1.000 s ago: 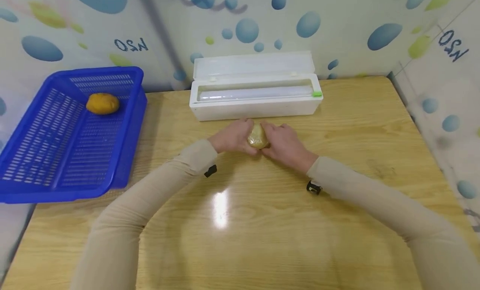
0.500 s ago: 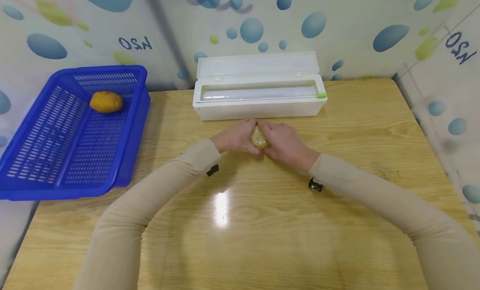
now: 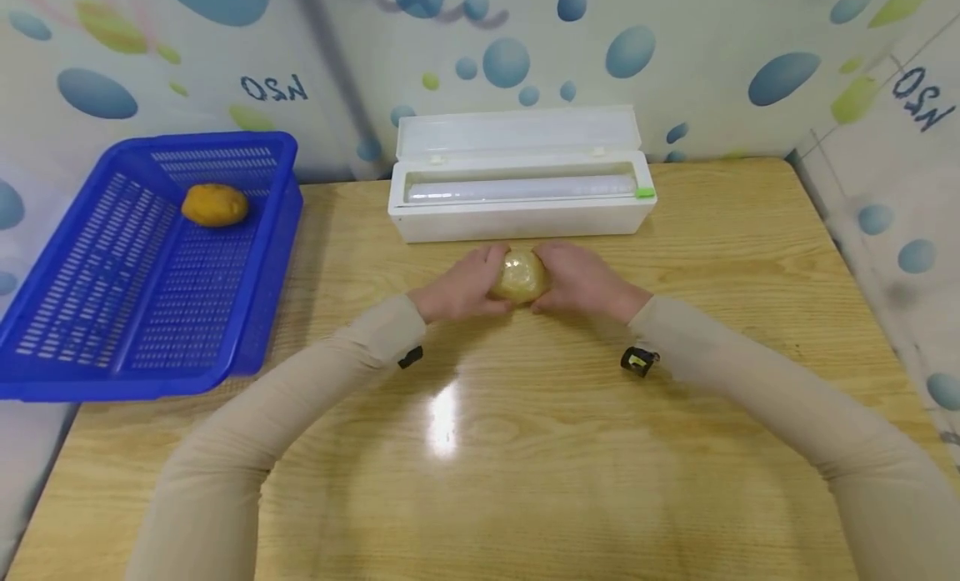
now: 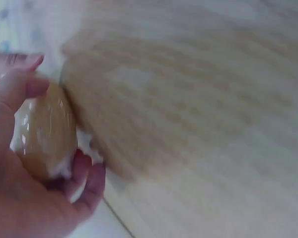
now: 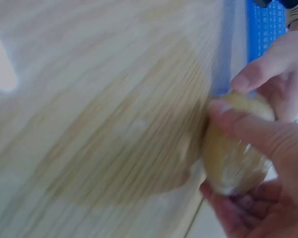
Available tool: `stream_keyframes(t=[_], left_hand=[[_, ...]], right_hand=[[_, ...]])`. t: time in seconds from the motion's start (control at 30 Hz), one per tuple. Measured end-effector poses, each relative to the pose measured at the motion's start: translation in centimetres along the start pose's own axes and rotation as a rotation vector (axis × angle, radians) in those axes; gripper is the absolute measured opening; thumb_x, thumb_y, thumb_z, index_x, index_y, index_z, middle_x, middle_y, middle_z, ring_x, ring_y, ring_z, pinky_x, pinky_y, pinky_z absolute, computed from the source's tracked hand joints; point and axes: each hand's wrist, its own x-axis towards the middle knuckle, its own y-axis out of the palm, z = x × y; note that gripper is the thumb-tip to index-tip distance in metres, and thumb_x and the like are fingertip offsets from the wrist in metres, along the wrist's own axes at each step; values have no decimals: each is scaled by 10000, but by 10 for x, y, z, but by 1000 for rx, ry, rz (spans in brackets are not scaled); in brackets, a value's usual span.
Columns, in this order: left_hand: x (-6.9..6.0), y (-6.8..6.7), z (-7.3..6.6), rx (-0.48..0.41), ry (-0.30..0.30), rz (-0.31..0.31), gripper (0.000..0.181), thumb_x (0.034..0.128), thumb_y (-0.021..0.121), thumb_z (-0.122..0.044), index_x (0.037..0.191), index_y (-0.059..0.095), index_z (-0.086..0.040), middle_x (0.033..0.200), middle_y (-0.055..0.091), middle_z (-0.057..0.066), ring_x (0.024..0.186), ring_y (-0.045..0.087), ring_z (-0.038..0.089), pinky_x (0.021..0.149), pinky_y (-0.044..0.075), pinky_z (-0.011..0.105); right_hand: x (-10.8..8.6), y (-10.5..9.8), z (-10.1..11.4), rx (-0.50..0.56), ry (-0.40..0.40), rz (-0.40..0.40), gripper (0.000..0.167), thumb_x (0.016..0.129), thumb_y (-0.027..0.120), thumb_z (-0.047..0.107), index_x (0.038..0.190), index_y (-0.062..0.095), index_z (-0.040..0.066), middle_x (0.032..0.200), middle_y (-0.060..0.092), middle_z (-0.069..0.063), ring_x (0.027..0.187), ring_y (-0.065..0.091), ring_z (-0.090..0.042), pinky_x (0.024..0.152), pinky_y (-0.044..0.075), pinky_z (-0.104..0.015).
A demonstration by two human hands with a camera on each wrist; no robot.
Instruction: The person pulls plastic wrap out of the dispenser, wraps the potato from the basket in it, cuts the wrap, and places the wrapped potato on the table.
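A potato (image 3: 521, 277) in shiny cling film is held between both hands above the wooden table, just in front of a white wrap box. From the left, my left hand (image 3: 463, 287) grips it; in the left wrist view the thumb lies over the potato (image 4: 44, 129) and the fingers curl beneath. My right hand (image 3: 585, 282) holds the opposite side, with its thumb across the potato (image 5: 233, 153) and the fingers curled under it in the right wrist view. The palms hide parts of the potato.
The long white cling film box (image 3: 517, 222) stands against the wall, lid up, with a film roll (image 3: 525, 188) and a green slider (image 3: 645, 192). At left, a blue basket (image 3: 258, 289) holds another yellow potato (image 3: 215, 205). The wooden table (image 3: 525, 464) reflects light.
Both hands have spread slightly apart around the potato, so more of it shows than half a second ago. The box and basket stay put; the head view has shifted a little.
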Motion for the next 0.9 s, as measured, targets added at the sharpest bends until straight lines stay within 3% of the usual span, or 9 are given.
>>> stream_keyframes(t=[0.13, 0.27, 0.4, 0.47, 0.63, 0.8, 0.9], left_hand=[[3, -8, 4, -78, -4, 61, 777, 803, 802, -193, 1353, 337, 100, 1276, 487, 249, 1168, 492, 335, 1023, 375, 391], [5, -15, 7, -91, -12, 105, 817, 742, 850, -181, 1352, 382, 94, 1297, 512, 223, 1197, 492, 322, 1050, 346, 373], [7, -18, 8, -74, 26, 97, 730, 718, 862, -141, 1295, 476, 83, 1229, 581, 182, 1127, 546, 292, 1007, 388, 362], [8, -19, 8, -64, 40, 95, 711, 713, 869, -151, 1276, 500, 79, 1202, 599, 170, 1094, 565, 279, 980, 408, 354], [8, -20, 6, -50, 22, 100, 745, 707, 875, -179, 1290, 497, 90, 1217, 597, 190, 1101, 569, 297, 981, 414, 361], [8, -21, 4, -25, 6, 101, 760, 697, 881, -178, 1300, 501, 88, 1231, 596, 194, 1116, 562, 309, 989, 406, 372], [9, -23, 2, -14, 6, 104, 748, 695, 882, -173, 1292, 512, 86, 1212, 606, 186, 1100, 568, 300, 980, 409, 370]], right_hand=[[-1, -7, -7, 71, -74, 53, 682, 690, 875, 156, 1211, 513, -96, 1097, 611, -181, 1010, 575, -311, 904, 454, -433], [-3, -15, -15, 188, -132, 134, 677, 755, 823, 58, 1303, 468, -122, 1174, 600, -208, 1059, 592, -317, 913, 475, -415], [-3, -21, -21, 237, -159, 177, 526, 785, 785, 13, 1243, 557, -111, 1121, 643, -192, 1006, 636, -295, 859, 513, -372], [-1, -22, -24, 252, -168, 201, 528, 784, 790, 27, 1241, 562, -108, 1118, 647, -188, 1003, 639, -289, 854, 516, -358], [2, -26, -29, 314, -148, 269, 536, 824, 778, 117, 1277, 561, -70, 1153, 649, -147, 1035, 629, -265, 885, 501, -364], [7, -29, -31, 342, -120, 251, 495, 795, 808, 165, 1211, 637, -44, 1080, 693, -117, 958, 666, -237, 822, 525, -358], [8, -30, -35, 392, -91, 269, 520, 790, 811, 138, 1230, 617, -59, 1120, 678, -134, 985, 659, -240, 838, 520, -347]])
